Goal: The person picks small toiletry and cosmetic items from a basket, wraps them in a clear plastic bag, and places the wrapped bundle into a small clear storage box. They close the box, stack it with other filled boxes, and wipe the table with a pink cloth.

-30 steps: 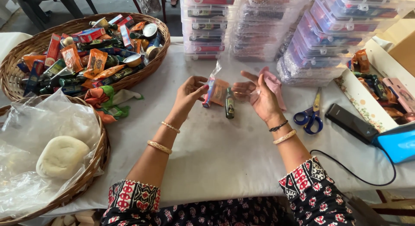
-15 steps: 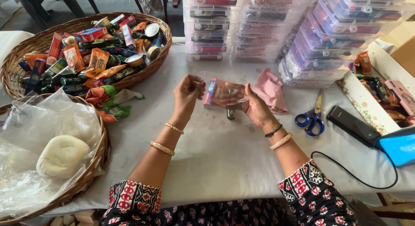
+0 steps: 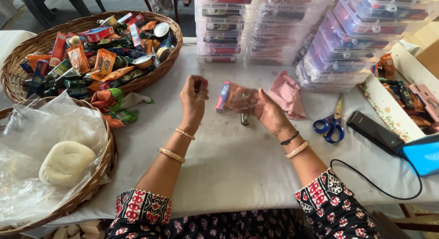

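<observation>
Your right hand (image 3: 270,113) pinches a clear pouch (image 3: 238,98) left of the pink cloth (image 3: 287,93); your left hand (image 3: 194,98), further left, curls loosely, holding nothing visible.

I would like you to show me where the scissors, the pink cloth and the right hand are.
Scissors (image 3: 330,122): head view, on the blue handles.
Pink cloth (image 3: 287,92): head view, on its middle fold.
Right hand (image 3: 267,113): head view, on the middle of the hand, which holds a small clear packet (image 3: 238,98).
</observation>
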